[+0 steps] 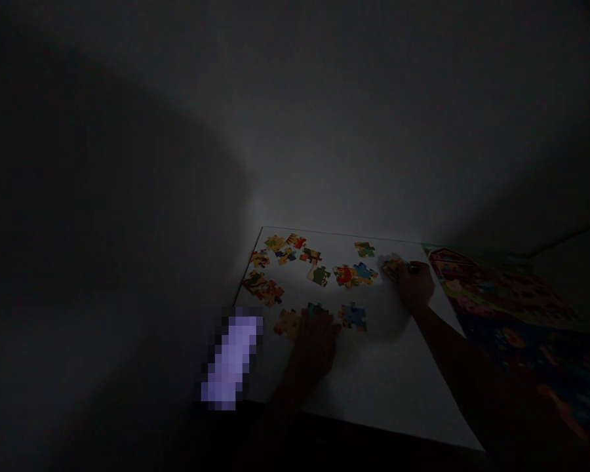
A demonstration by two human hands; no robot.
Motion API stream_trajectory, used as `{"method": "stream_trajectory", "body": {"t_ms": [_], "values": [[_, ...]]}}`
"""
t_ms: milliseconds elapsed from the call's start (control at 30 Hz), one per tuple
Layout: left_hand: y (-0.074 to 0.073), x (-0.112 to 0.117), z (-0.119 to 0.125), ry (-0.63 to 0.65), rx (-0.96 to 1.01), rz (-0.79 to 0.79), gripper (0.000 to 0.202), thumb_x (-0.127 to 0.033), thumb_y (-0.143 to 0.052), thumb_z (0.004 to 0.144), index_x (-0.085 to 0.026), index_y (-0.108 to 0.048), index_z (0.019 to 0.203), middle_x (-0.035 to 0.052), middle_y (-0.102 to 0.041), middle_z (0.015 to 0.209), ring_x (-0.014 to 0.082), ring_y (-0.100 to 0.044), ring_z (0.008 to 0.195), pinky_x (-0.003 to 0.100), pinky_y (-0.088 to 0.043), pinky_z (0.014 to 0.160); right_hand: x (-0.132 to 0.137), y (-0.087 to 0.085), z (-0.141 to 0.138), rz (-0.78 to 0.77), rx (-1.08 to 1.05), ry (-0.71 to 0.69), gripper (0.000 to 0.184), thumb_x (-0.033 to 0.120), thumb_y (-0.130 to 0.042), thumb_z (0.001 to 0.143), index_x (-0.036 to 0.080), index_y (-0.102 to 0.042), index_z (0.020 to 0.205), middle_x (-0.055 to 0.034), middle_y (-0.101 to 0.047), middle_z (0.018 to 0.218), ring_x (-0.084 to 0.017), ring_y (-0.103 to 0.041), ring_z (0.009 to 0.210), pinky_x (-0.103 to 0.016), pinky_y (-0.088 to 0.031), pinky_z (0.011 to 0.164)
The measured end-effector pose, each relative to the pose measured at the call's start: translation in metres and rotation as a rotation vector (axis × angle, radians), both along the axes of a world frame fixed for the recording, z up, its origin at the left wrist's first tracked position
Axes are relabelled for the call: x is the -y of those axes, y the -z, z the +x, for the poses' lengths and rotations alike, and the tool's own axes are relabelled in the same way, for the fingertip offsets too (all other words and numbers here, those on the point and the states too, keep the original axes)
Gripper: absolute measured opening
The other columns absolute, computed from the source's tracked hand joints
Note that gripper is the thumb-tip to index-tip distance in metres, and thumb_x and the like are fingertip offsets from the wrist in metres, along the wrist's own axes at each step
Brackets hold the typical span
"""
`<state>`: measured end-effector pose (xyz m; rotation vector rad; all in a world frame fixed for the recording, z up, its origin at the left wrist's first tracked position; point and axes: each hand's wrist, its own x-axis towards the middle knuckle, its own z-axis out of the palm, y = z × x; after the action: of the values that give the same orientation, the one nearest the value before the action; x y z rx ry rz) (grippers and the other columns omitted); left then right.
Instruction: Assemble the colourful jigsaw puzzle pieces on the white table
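Observation:
My right hand (415, 286) is closed at the right part of the white tabletop (403, 373), its fingertips on a blurred puzzle piece (391, 267). Nearer to me, my left hand (316, 344) lies with fingers stretched out over a bluish puzzle piece (318, 309), partly covering it. A yellow puzzle piece (286, 323) touches or sits just left of that hand. To its right is a blue puzzle piece (354, 316). Farther back lie a green puzzle piece (319, 275), a red and yellow one (345, 275) beside a light blue one (365, 273), and a small green one (364, 249).
Several more puzzle pieces (265, 288) lie along the table's left edge. A colourful picture sheet (501, 295) spreads on the right. At the left front edge a pixelated bright rectangle (232, 360) hides what is there. A pale wall (334, 144) rises behind; the room is very dark.

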<state>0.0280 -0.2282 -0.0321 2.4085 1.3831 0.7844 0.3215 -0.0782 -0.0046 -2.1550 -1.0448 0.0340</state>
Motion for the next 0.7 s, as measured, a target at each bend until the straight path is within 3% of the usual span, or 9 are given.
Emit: {"method": "stream_trajectory", "body": {"t_ms": [100,200,333,433,700], "values": [[-0.005,-0.015,-0.003,-0.137,0.008,0.022,0.035,-0.018,-0.049,0.092,-0.026,-0.064,0.122,0.0093,-0.063,0.133,0.0265,-0.053,0.13,0.063,-0.031,0.117,-0.001,0.001,0.001,-0.015,0.007,-0.007,0.055,0.058,-0.057,0.076,0.015,-0.064,0.109,-0.0178,-0.07,0.101,-0.032,-0.063,0.091,-0.046,-0.045,0.087],[-0.009,-0.027,-0.009,-0.388,0.015,0.05,0.033,-0.019,-0.049,0.093,-0.025,-0.065,0.121,0.0111,-0.06,0.136,0.0299,-0.051,0.132,0.062,-0.032,0.116,-0.002,0.0,0.002,-0.045,0.008,0.009,0.053,0.056,-0.057,0.075,0.015,-0.064,0.108,-0.0186,-0.069,0.103,-0.033,-0.062,0.094,-0.048,-0.045,0.088],[-0.011,-0.041,-0.015,-0.686,-0.001,0.033,0.042,-0.027,-0.048,0.095,-0.014,-0.058,0.133,0.0224,-0.05,0.145,0.04,-0.038,0.141,0.065,-0.032,0.113,-0.002,0.001,0.003,-0.072,0.015,0.009,0.052,0.054,-0.056,0.074,0.016,-0.063,0.109,-0.0192,-0.068,0.105,-0.035,-0.062,0.095,-0.05,-0.044,0.089],[-0.009,-0.049,-0.009,-0.7,-0.014,0.009,0.046,-0.032,-0.053,0.094,-0.009,-0.058,0.133,0.026,-0.047,0.146,0.0435,-0.034,0.143,0.066,-0.033,0.111,-0.002,0.003,0.005,-0.06,0.023,-0.008,0.051,0.055,-0.056,0.075,0.017,-0.063,0.107,-0.0173,-0.069,0.103,-0.034,-0.062,0.094,-0.049,-0.044,0.089],[-0.009,-0.055,0.003,-0.669,-0.079,0.046,0.043,-0.034,-0.054,0.093,-0.011,-0.062,0.128,0.0215,-0.052,0.145,0.0387,-0.04,0.141,0.06,-0.036,0.113,-0.002,0.0,0.003,-0.089,0.03,0.007,0.049,0.055,-0.056,0.076,0.016,-0.063,0.106,-0.0169,-0.068,0.1,-0.033,-0.062,0.092,-0.046,-0.045,0.086]]}}
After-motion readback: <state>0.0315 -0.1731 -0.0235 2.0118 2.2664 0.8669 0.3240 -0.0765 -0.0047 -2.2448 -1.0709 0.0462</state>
